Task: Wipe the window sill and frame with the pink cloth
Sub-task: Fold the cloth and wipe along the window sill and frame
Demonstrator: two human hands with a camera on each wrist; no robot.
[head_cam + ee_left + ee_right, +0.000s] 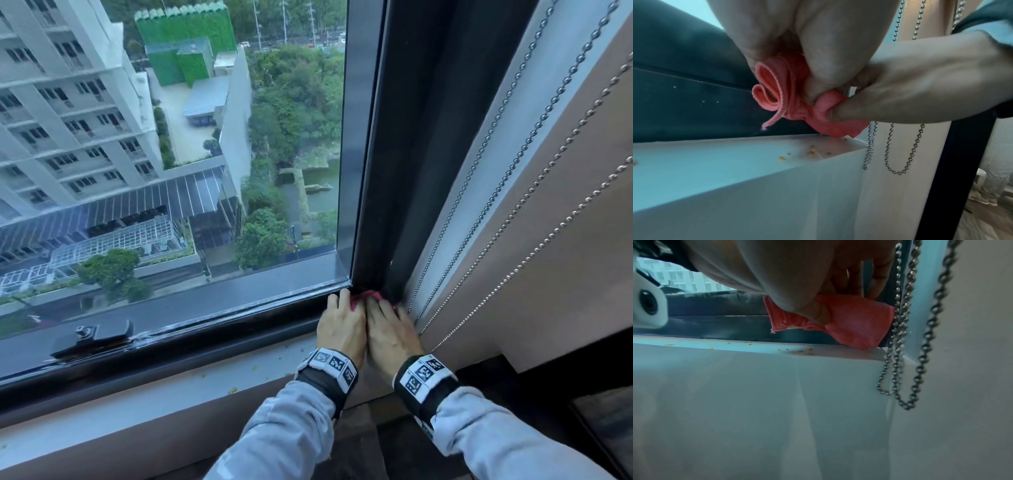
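Head view first: the left hand [340,325] and right hand [390,330] lie side by side, touching, at the bottom right corner of the window, both clamped on the bunched pink cloth [366,296], which pokes out past the fingertips against the dark window frame [411,171]. From the left wrist the cloth [797,104] shows as rolled folds held in the left hand's curled fingers [818,68], with the right thumb [851,112] pinching a fold from the side. From the right wrist the same thumb [818,313] presses into the cloth [855,324], whose lower corner reaches down to the white window sill [756,347] just beside the bead chains [898,353]. Small yellowish crumbs [812,150] are scattered on the sill [715,155] near the cloth. Further out, a black window latch [96,337] sits on the lower frame well to the left of the hands, and the chains [513,147] hang along the beige wall to the right
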